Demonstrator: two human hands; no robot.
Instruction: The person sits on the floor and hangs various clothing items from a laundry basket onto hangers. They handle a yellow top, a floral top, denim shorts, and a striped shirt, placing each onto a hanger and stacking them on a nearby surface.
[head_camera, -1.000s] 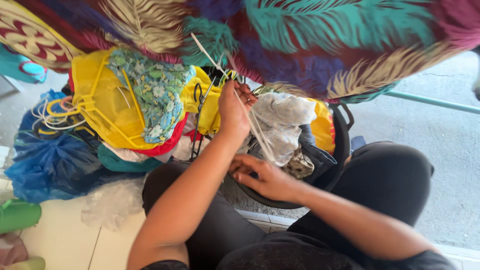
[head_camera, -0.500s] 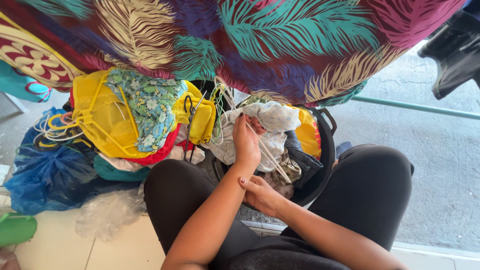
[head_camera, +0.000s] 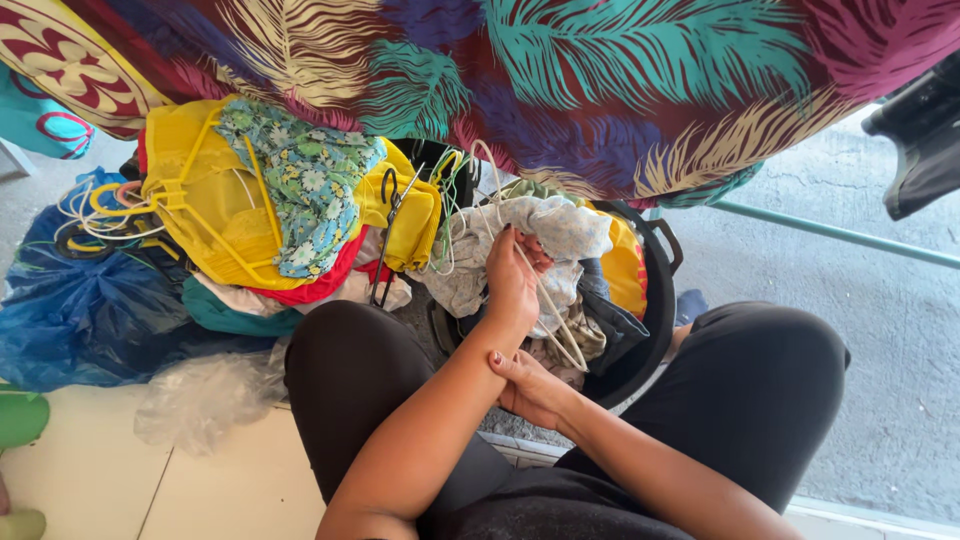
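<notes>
Left hand (head_camera: 512, 285) reaches into black basket (head_camera: 655, 330), fingers clamped on pale cloth (head_camera: 560, 230) beside white hanger (head_camera: 550, 310). Right hand (head_camera: 530, 390) wraps left forearm, grip closed. Yellow hangers (head_camera: 200, 200) left.

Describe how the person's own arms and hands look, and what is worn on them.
Both forearms are bare: no sleeves, watch, bracelets or gloves show on them. The left hand has dark-painted fingernails, seen at the fingertips. The right hand also shows a dark-painted nail. No rings can be made out on either hand. Near the bottom edge, dark clothing covers the body and legs.
</notes>
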